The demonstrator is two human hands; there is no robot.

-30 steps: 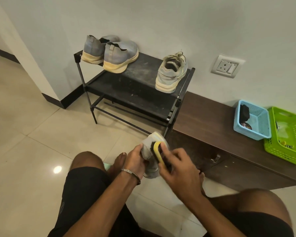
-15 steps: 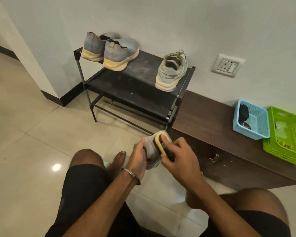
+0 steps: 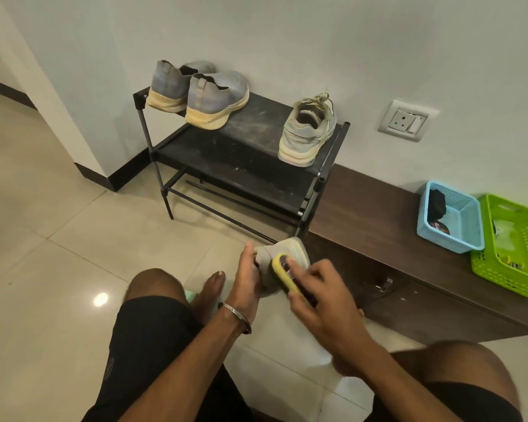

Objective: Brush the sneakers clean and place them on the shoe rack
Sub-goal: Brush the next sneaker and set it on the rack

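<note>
Person sits on the floor, knees up. Left hand (image 3: 247, 281) grips the grey sneaker (image 3: 282, 263) from its left side, fingers wrapped round the upper; right hand (image 3: 320, 296) is curled round the yellow brush (image 3: 282, 271), bristles pressed against the sneaker. Sneaker sits in the air just in front of the shoe rack (image 3: 244, 166), below its lower right corner.

To brush well, judged from here: left hand should lock the sneaker firm, turn it so each panel faces the brush, short strokes away from the body, sole edge too.

Hidden: bristles and the contact patch are behind the right hand's fingers; sneaker's toe or heel end can't be told; blur on the right hand.

On the rack top: laced sneaker (image 3: 307, 135) at the right end, blue-grey pair (image 3: 201, 92) at the left end. Right of the rack, a low wooden counter (image 3: 375, 214) carries a blue basket (image 3: 451, 217) and green basket (image 3: 515, 248), contents unclear.
</note>
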